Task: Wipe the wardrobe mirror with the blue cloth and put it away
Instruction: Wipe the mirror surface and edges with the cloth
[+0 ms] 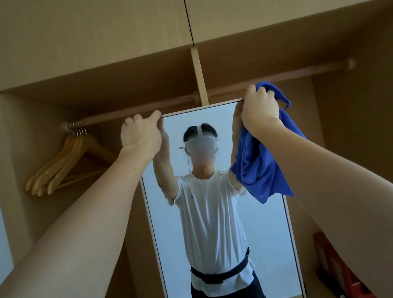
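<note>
Both hands gripped wardrobe mirror (217,222) top corners, left hand (141,138) bare, right hand (257,110) w/ blue cloth (263,169) bunched in fingers; wiping stage unclear, stowing cloth still left.

mirror (215,210): tall, pale-framed, upright inside wardrobe, below rail
blue cloth (262,164): crumpled, hanging over mirror's top right corner
</note>
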`<state>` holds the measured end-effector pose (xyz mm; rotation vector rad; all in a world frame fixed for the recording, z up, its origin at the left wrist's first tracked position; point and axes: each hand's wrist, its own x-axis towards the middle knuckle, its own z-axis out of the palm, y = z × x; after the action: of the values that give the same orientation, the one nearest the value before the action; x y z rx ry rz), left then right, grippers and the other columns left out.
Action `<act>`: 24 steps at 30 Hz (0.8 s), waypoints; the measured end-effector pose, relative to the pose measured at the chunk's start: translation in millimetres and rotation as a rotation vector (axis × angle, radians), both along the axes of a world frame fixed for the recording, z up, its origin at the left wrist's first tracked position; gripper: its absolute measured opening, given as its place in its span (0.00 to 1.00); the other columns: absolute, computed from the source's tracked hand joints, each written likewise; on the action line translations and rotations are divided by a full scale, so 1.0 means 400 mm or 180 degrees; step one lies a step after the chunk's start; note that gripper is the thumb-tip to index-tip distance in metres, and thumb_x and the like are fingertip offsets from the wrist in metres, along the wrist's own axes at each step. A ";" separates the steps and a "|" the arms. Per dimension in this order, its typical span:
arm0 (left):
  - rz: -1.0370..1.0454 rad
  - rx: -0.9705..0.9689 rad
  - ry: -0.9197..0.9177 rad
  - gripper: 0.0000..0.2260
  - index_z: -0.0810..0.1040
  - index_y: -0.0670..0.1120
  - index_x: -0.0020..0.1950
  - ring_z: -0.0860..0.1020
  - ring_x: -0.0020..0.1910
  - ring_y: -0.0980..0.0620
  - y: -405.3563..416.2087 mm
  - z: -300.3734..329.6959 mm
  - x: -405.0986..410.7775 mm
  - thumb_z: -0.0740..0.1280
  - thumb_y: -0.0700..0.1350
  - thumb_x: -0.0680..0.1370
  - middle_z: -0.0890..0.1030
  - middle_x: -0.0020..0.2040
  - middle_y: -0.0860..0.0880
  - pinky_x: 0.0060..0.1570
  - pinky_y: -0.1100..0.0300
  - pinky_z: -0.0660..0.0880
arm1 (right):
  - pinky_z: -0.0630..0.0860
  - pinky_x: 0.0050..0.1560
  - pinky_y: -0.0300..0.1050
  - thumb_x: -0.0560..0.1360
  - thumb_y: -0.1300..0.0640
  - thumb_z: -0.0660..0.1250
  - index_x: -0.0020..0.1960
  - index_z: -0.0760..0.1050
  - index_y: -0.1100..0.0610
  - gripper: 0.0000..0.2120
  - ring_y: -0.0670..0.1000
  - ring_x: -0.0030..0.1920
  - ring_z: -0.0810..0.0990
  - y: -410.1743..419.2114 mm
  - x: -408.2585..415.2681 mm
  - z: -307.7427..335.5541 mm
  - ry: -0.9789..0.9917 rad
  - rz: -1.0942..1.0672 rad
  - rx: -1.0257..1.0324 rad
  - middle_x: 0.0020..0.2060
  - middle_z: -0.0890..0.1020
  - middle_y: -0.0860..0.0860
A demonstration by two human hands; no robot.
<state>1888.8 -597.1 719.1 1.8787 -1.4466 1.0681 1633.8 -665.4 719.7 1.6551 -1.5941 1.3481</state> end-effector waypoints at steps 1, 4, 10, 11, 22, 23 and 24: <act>0.0034 0.0002 0.0033 0.24 0.62 0.54 0.75 0.71 0.65 0.38 -0.003 0.003 -0.005 0.63 0.42 0.80 0.73 0.66 0.40 0.64 0.47 0.71 | 0.77 0.54 0.52 0.80 0.66 0.59 0.65 0.65 0.64 0.14 0.64 0.59 0.76 0.002 -0.004 -0.002 0.0006 -0.0031 0.0042 0.60 0.75 0.65; 0.0043 -0.0073 0.0158 0.22 0.65 0.52 0.73 0.70 0.66 0.37 -0.016 0.010 -0.015 0.63 0.43 0.80 0.74 0.66 0.40 0.70 0.45 0.67 | 0.76 0.48 0.48 0.80 0.64 0.58 0.69 0.62 0.68 0.18 0.62 0.56 0.80 0.003 -0.023 -0.026 -0.0278 -0.0045 0.0212 0.59 0.77 0.65; -0.0085 -0.0416 0.0099 0.18 0.72 0.44 0.68 0.70 0.67 0.42 -0.035 -0.008 -0.057 0.66 0.41 0.77 0.76 0.64 0.42 0.74 0.48 0.56 | 0.78 0.49 0.49 0.78 0.64 0.61 0.63 0.66 0.66 0.14 0.60 0.55 0.80 0.015 -0.049 -0.111 -0.0629 0.0385 0.0546 0.56 0.78 0.62; -0.0098 -0.0417 0.0127 0.19 0.72 0.43 0.68 0.70 0.67 0.42 -0.033 -0.010 -0.062 0.66 0.41 0.77 0.76 0.65 0.42 0.74 0.49 0.58 | 0.77 0.50 0.49 0.79 0.63 0.61 0.63 0.66 0.65 0.15 0.60 0.56 0.79 0.022 -0.053 -0.096 -0.0750 0.0469 0.0587 0.57 0.78 0.62; 0.0014 -0.0543 -0.0051 0.15 0.72 0.44 0.64 0.72 0.62 0.42 -0.031 -0.017 -0.067 0.64 0.39 0.77 0.77 0.61 0.43 0.66 0.50 0.65 | 0.80 0.49 0.53 0.78 0.65 0.61 0.59 0.66 0.64 0.11 0.61 0.52 0.80 0.014 -0.021 -0.183 -0.1048 0.0487 0.0249 0.53 0.79 0.62; 0.0024 -0.0527 -0.0049 0.16 0.72 0.43 0.64 0.73 0.62 0.42 -0.031 -0.017 -0.068 0.65 0.39 0.76 0.78 0.61 0.43 0.66 0.49 0.65 | 0.79 0.49 0.53 0.78 0.65 0.61 0.59 0.66 0.64 0.11 0.61 0.52 0.80 0.015 -0.027 -0.182 -0.1082 0.0569 0.0340 0.53 0.79 0.62; 0.0024 -0.0501 -0.0049 0.17 0.72 0.43 0.64 0.73 0.62 0.42 -0.031 -0.018 -0.067 0.66 0.39 0.76 0.78 0.61 0.42 0.66 0.49 0.65 | 0.78 0.48 0.51 0.78 0.64 0.61 0.60 0.67 0.64 0.11 0.61 0.54 0.80 0.017 -0.036 -0.170 -0.1129 0.0651 0.0451 0.54 0.78 0.61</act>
<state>1861.9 -609.4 711.9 1.7698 -1.3243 1.1670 1619.4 -658.5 651.6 1.7769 -1.7894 1.7490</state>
